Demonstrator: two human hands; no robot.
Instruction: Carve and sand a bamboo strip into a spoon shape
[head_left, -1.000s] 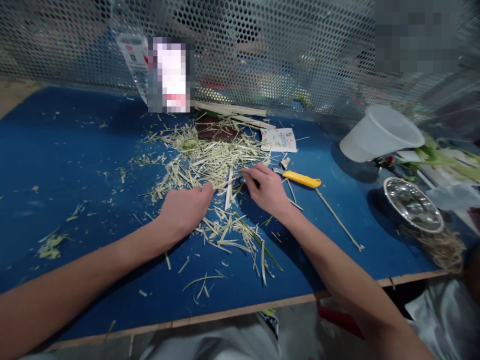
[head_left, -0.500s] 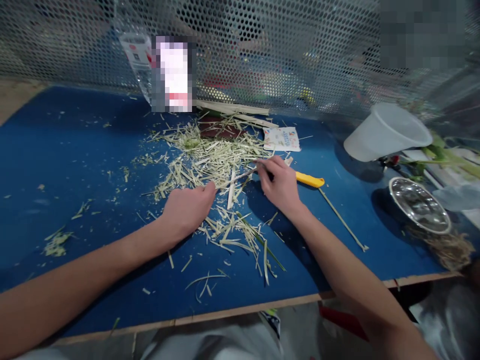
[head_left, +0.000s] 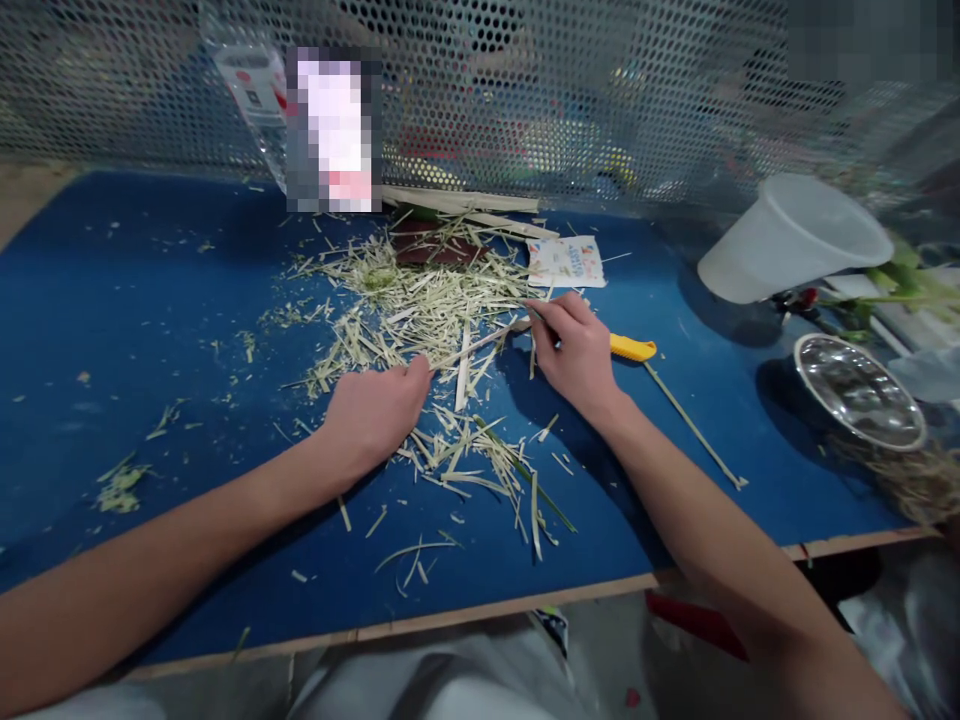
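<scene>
A thin pale plant strip (head_left: 480,343) stretches between my two hands, over a heap of cut plant slivers (head_left: 420,300). My left hand (head_left: 379,408) is closed in a fist, thumb on top, around the strip's left end. My right hand (head_left: 576,352) pinches at the strip's far end. Something thin and greenish shows at its fingertips, too small to make out. Just beyond the right hand a yellow handle (head_left: 634,347) lies on the table, partly hidden by the hand. A long thin stalk (head_left: 694,425) runs from it toward the front edge.
On the blue table (head_left: 187,560), a white printed packet (head_left: 566,262) lies behind the slivers. A tilted white plastic cup (head_left: 787,240) and a metal bowl (head_left: 859,390) stand right. At the back are a bottle (head_left: 251,95), a blurred-out screen (head_left: 334,130) and a perforated metal panel (head_left: 480,100).
My right hand has moved slightly right and away from me along the strip's end. My left hand has stayed nearly in place. The whole view has shifted a little.
</scene>
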